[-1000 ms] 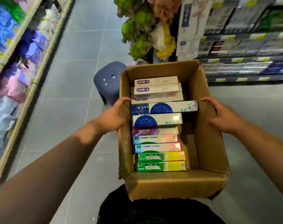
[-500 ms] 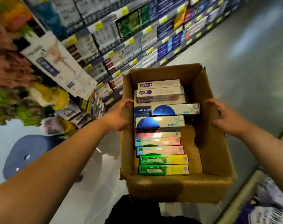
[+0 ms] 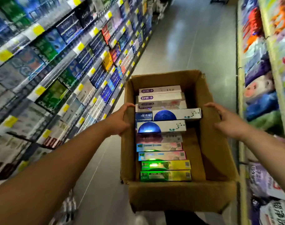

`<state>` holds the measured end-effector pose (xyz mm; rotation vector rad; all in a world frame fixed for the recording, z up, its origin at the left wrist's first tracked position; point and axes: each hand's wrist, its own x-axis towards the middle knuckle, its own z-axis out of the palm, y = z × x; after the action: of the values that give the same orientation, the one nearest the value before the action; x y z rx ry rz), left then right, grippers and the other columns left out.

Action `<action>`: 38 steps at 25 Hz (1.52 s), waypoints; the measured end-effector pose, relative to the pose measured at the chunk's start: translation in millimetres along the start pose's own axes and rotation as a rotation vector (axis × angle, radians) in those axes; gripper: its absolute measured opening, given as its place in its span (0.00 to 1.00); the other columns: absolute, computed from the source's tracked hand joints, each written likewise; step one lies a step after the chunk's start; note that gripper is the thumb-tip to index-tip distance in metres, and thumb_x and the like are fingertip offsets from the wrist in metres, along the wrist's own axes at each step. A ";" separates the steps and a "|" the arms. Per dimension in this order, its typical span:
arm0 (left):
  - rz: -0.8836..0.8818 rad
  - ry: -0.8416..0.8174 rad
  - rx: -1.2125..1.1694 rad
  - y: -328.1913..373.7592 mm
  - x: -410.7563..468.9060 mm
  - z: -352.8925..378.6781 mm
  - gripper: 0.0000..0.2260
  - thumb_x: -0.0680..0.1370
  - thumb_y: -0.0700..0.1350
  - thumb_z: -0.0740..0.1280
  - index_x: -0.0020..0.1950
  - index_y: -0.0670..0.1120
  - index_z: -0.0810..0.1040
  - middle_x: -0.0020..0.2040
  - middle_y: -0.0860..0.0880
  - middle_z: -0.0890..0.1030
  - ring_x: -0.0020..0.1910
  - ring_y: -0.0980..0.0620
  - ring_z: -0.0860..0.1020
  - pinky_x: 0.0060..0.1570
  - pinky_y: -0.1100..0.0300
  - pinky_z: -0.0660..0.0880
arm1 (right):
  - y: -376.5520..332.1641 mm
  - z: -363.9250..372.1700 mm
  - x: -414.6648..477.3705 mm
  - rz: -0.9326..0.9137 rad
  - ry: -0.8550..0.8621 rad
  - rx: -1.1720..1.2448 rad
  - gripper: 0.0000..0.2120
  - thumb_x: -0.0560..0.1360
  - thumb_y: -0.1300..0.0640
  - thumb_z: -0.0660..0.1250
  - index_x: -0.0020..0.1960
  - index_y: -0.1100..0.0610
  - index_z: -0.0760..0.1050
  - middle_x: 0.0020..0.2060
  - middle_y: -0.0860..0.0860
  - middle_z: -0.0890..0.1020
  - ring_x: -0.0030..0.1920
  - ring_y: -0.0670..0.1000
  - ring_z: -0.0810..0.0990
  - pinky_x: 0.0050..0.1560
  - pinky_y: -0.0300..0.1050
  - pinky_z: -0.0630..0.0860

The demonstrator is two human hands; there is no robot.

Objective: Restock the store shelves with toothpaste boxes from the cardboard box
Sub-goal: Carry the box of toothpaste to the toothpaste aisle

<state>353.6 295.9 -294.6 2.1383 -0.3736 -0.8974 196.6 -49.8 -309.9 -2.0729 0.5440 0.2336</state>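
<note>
Restocking looks not yet begun; the cardboard box (image 3: 179,195), held up in the aisle beside the shelves (image 3: 65,62), carries a full row of toothpaste boxes (image 3: 161,146); left hand (image 3: 118,120) grips its left wall; right hand (image 3: 228,122) presses spread fingers (image 3: 213,106) against the right wall.

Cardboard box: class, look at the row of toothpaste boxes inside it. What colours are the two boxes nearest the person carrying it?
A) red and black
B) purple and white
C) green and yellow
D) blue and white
C: the two green and yellow toothpaste boxes lie at the near end of the cardboard box, while the purple-and-white boxes sit at the far end.
</note>
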 end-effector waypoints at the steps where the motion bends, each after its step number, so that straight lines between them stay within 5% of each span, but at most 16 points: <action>1: 0.007 -0.020 0.008 14.1 27.0 -7.3 0.33 0.73 0.30 0.63 0.67 0.63 0.62 0.54 0.44 0.80 0.39 0.45 0.80 0.29 0.55 0.76 | -1.5 -12.9 19.2 0.013 0.026 0.012 0.35 0.70 0.73 0.63 0.62 0.36 0.66 0.56 0.54 0.79 0.48 0.56 0.80 0.42 0.49 0.79; 7: 0.005 -0.035 0.050 86.5 169.0 -45.5 0.33 0.74 0.32 0.64 0.70 0.61 0.60 0.53 0.46 0.78 0.40 0.46 0.80 0.30 0.54 0.77 | -19.4 -85.3 155.5 0.034 0.088 -0.070 0.36 0.69 0.71 0.65 0.61 0.34 0.64 0.56 0.55 0.79 0.50 0.57 0.80 0.46 0.52 0.80; 13: 0.013 -0.021 0.082 134.3 302.7 -109.2 0.33 0.74 0.29 0.61 0.70 0.59 0.60 0.41 0.46 0.74 0.26 0.55 0.73 0.22 0.61 0.70 | -61.0 -143.9 289.8 0.033 0.070 -0.113 0.36 0.65 0.67 0.66 0.57 0.29 0.65 0.51 0.53 0.81 0.45 0.55 0.82 0.44 0.52 0.80; 16: 0.042 -0.036 0.123 150.0 386.0 -155.0 0.32 0.73 0.29 0.60 0.70 0.57 0.60 0.33 0.48 0.70 0.20 0.56 0.71 0.21 0.60 0.69 | -83.4 -153.7 366.7 0.042 0.101 -0.158 0.38 0.66 0.71 0.65 0.63 0.34 0.65 0.51 0.53 0.82 0.43 0.55 0.82 0.41 0.53 0.81; 26: 0.107 -0.128 0.246 217.4 641.8 -297.1 0.35 0.71 0.29 0.62 0.70 0.58 0.59 0.34 0.40 0.76 0.21 0.50 0.70 0.23 0.58 0.69 | -152.4 -195.2 590.6 0.113 0.190 -0.070 0.36 0.68 0.69 0.64 0.66 0.38 0.64 0.48 0.54 0.82 0.38 0.55 0.82 0.36 0.54 0.81; 29: 0.130 -0.142 0.346 245.7 701.3 -320.3 0.35 0.71 0.31 0.62 0.71 0.57 0.57 0.35 0.40 0.77 0.23 0.47 0.72 0.24 0.57 0.70 | -164.8 -218.9 651.2 0.105 0.206 -0.087 0.35 0.68 0.70 0.63 0.66 0.39 0.65 0.50 0.54 0.81 0.38 0.54 0.81 0.33 0.46 0.77; 32: 0.095 -0.148 0.339 273.6 771.2 -338.4 0.35 0.73 0.31 0.63 0.73 0.56 0.56 0.31 0.45 0.74 0.23 0.50 0.71 0.23 0.59 0.68 | -171.6 -251.0 728.7 0.095 0.196 -0.078 0.35 0.69 0.70 0.63 0.67 0.39 0.64 0.49 0.52 0.80 0.37 0.53 0.81 0.31 0.47 0.76; 38: 0.056 -0.146 0.295 321.4 900.9 -376.1 0.37 0.72 0.31 0.67 0.73 0.55 0.55 0.41 0.45 0.79 0.22 0.58 0.75 0.23 0.59 0.70 | -187.4 -317.7 874.7 0.078 0.142 -0.121 0.33 0.70 0.67 0.65 0.68 0.40 0.64 0.54 0.51 0.81 0.37 0.48 0.80 0.31 0.38 0.72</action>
<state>1265.4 -178.1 -313.7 2.3204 -0.6733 -1.0207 1041.0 -483.5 -323.4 -2.1993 0.7133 0.1692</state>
